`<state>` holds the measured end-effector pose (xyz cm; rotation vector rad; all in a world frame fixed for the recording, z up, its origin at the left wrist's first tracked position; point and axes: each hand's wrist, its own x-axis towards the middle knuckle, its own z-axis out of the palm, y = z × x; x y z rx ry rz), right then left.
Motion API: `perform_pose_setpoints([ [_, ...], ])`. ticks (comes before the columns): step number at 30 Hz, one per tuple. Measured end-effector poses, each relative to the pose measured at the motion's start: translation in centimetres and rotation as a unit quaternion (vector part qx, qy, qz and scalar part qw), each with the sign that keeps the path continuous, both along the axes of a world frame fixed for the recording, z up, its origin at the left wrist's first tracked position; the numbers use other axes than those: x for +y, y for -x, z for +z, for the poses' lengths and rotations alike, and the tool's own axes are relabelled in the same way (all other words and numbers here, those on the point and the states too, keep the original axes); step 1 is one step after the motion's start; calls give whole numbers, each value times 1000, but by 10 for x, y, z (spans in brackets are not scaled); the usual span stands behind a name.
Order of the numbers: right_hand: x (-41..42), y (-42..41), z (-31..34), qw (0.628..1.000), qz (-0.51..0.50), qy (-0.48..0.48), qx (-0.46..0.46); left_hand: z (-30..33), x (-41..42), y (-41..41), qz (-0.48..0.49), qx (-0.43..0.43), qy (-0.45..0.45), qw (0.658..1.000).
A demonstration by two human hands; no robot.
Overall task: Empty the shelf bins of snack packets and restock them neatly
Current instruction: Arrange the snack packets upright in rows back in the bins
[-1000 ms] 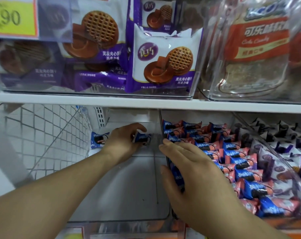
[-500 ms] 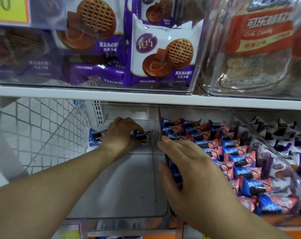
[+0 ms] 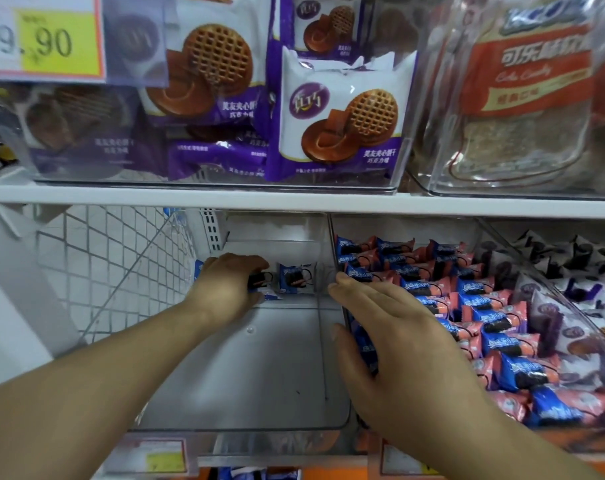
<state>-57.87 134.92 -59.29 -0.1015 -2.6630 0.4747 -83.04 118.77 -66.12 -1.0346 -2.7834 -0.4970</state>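
Your view looks into a shop shelf, and everything here is placed relative to the clear bin (image 3: 245, 382) at the centre of the lower shelf. To its left stands a white wire mesh panel (image 3: 97, 268). Up and to the left, a yellow price tag (image 3: 45, 39) reads 9.90. Your left hand (image 3: 225, 289) reaches to the back of the clear bin, fingers curled round a blue snack packet (image 3: 264, 285) near the back wall. Just right of that hand, a second blue packet (image 3: 296, 278) stands upright against the bin's back wall, apart from your fingers. Directly above the bin, on the upper shelf, sit purple and white biscuit packs (image 3: 339, 119) in a transparent container. Your right hand (image 3: 398, 337) lies over the bin's right wall, fingers straight and relaxed, holding nothing, with the thumb dropping beside the wall. Right of the bin, a neighbouring bin is packed with rows of blue and pink packets (image 3: 474, 306). Further right lie purple and white packets (image 3: 585, 306).
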Motion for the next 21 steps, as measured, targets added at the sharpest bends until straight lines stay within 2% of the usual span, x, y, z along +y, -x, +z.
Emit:
perform_pose_setpoints([
  [6,0,-1,1,1000,0,6,2,-2,0,-4,11,31,-24,999],
  [9,0,-1,1,1000,2,7,3,-4,0,-1,-8,53,-69,996],
  [16,1,-1,1,1000,3,-3,-11,-1,0,1,-38,-12,-63,997],
  [21,1,-1,1,1000,5,-5,-15,-6,-4,4,-50,3,-92,994],
])
